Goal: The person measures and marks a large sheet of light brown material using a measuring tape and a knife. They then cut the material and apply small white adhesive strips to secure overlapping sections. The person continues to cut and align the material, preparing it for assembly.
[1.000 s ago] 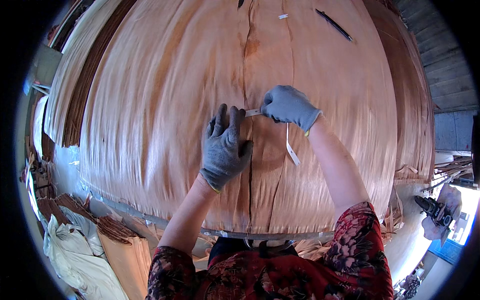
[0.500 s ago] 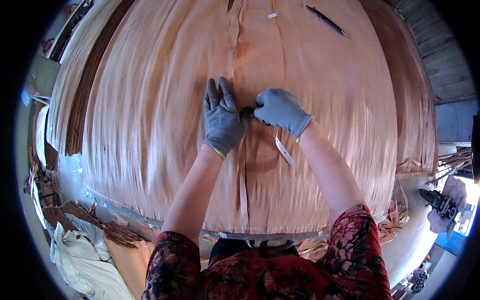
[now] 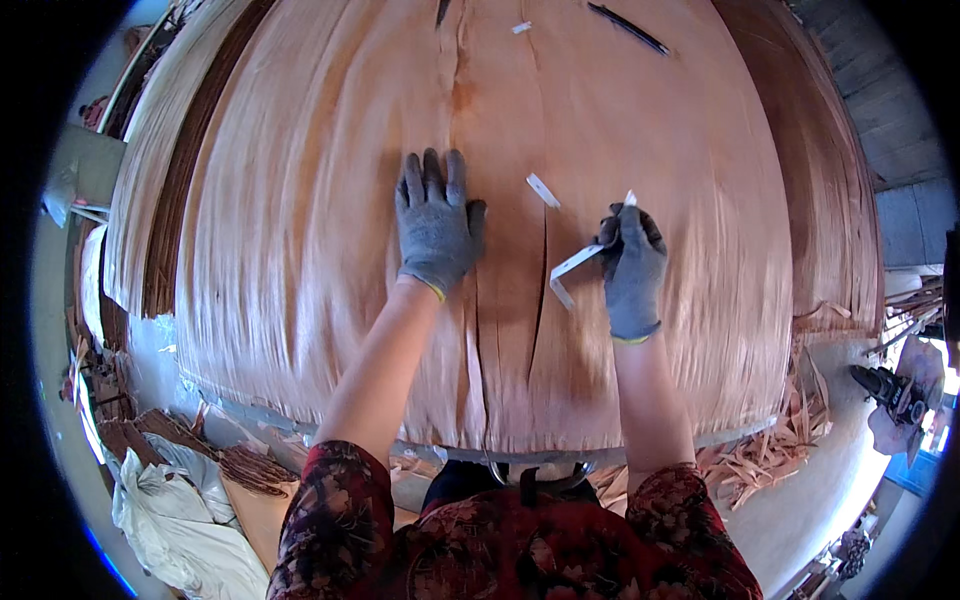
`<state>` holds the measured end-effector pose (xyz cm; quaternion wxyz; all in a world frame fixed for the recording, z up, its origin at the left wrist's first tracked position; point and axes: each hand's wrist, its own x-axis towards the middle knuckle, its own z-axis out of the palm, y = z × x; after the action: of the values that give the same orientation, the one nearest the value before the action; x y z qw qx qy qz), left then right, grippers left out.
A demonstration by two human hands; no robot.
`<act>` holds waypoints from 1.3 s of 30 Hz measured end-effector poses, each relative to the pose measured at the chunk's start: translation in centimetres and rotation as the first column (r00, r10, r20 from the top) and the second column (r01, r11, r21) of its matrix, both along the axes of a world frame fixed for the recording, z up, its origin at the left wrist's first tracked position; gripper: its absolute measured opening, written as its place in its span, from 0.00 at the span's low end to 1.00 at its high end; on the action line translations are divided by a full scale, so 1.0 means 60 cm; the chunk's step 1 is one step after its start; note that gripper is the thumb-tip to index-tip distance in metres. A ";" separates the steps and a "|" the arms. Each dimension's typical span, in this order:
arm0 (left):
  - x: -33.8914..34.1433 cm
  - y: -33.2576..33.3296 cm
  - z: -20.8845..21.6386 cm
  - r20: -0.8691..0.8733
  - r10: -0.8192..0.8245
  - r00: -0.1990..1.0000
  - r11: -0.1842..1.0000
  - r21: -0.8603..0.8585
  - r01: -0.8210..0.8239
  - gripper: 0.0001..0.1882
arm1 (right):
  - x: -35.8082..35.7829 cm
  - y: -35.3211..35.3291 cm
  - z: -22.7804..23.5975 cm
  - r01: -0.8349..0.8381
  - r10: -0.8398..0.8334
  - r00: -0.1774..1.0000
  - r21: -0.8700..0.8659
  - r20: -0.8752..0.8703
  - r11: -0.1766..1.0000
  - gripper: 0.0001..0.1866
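Observation:
A large sheet of reddish-brown wood veneer (image 3: 330, 230) lies in front of me, with dark splits running lengthwise near its middle. My left hand (image 3: 436, 232), in a grey glove, rests flat on the veneer with its fingers stretched out. To the right, my gloved right hand (image 3: 634, 268) is closed on a strip of white tape (image 3: 575, 262); one end hangs bent to the left and a bit shows above the fingertips. Between the hands, a short piece of white tape (image 3: 543, 190) sticks to the veneer at the top of a split (image 3: 541, 290).
A black pen-like tool (image 3: 628, 27) lies at the far right of the sheet, near another small white tape piece (image 3: 521, 28). More veneer stacks stand left and right. Veneer scraps (image 3: 765, 460) lie on the floor at right, a white plastic sheet (image 3: 180, 535) at lower left.
My right hand has moved right and slightly nearer, holding the tape strip. A short tape piece now shows on the veneer where that hand was. My left hand's fingers have flattened.

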<state>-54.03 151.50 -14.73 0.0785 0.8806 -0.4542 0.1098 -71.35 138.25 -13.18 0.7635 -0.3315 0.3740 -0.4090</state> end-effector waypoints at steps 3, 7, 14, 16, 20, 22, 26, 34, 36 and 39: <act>-0.004 -0.001 0.001 0.013 0.009 1.000 1.000 0.003 -0.009 0.36 | -0.024 -0.027 -0.032 0.167 -0.188 0.965 0.122 0.185 0.978 0.10; -0.002 0.000 -0.007 0.038 0.006 0.999 1.000 -0.002 -0.006 0.37 | -0.096 -0.060 -0.033 0.244 -0.330 0.862 0.256 0.385 0.936 0.08; -0.019 0.005 0.011 -0.136 -0.015 0.991 0.969 -0.246 -0.019 0.40 | -0.110 0.023 -0.011 0.079 -0.078 0.997 0.012 -0.025 0.997 0.09; -0.047 -0.005 0.018 -0.117 -0.203 0.972 0.925 -0.349 0.151 0.41 | -0.095 0.061 -0.009 0.033 -0.045 0.996 -0.147 -0.079 0.989 0.10; -0.097 -0.023 0.018 -0.081 -0.559 0.825 0.817 -0.222 0.532 0.41 | -0.109 0.118 -0.001 0.009 -0.012 0.994 -0.032 -0.108 0.999 0.11; -0.104 -0.026 0.013 -0.117 -0.592 0.797 0.804 -0.146 0.576 0.36 | -0.142 0.139 0.006 0.006 0.000 0.992 0.044 -0.130 0.999 0.11; -0.101 -0.025 0.005 -0.084 -0.581 0.810 0.814 -0.092 0.574 0.33 | -0.261 0.160 0.044 0.062 -0.067 0.981 -0.031 -0.182 0.998 0.08; -0.132 -0.004 0.021 -0.125 -0.475 0.871 0.869 -0.226 0.441 0.34 | -0.453 0.144 0.147 -0.232 -0.082 0.809 -0.445 -0.582 0.865 0.27; -0.160 0.059 0.026 -0.254 -0.413 0.875 0.893 -0.300 0.335 0.38 | -0.459 0.161 0.145 -0.471 0.062 0.609 -0.298 -0.791 0.830 0.30; -0.196 0.183 0.037 -0.190 -0.368 0.910 0.880 -0.386 0.276 0.40 | -0.437 0.177 0.124 -0.716 0.137 0.501 -0.320 -0.855 0.621 0.33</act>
<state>-65.80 162.51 -12.51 0.3097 0.7704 -0.5542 0.0588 -97.59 148.89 -5.72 0.4456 -0.7983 0.3901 -0.1093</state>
